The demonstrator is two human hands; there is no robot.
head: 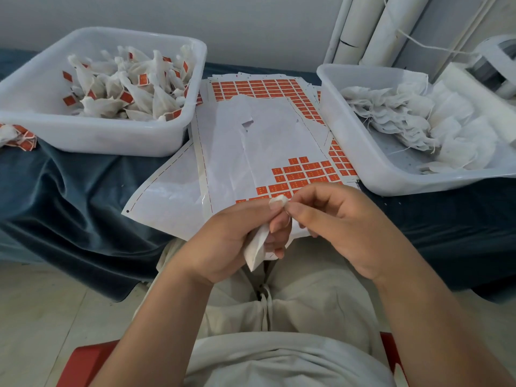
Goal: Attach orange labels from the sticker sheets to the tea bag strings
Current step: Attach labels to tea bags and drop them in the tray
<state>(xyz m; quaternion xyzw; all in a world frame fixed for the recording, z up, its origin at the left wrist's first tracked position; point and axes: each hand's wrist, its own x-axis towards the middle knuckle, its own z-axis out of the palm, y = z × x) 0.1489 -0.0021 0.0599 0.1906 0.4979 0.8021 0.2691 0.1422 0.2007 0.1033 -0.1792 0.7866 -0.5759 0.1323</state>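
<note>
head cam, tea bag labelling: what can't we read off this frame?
- Head view: white tea bag mostly covered by left hand; its string unseen.
- Whether right hand pinches a label: fingertips hide it.
- Print on orange sticker sheet: too small.
- Grey-white object: cut by right edge.

Single head view, looking forward and down, close over the lap, table (69, 174) edge near, wall far.

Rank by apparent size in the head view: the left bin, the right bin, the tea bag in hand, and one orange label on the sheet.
1. Left bin and right bin: alike; the right one is cut off by the frame, so unranked.
2. Tea bag, held in the left hand.
3. Orange label.
</note>
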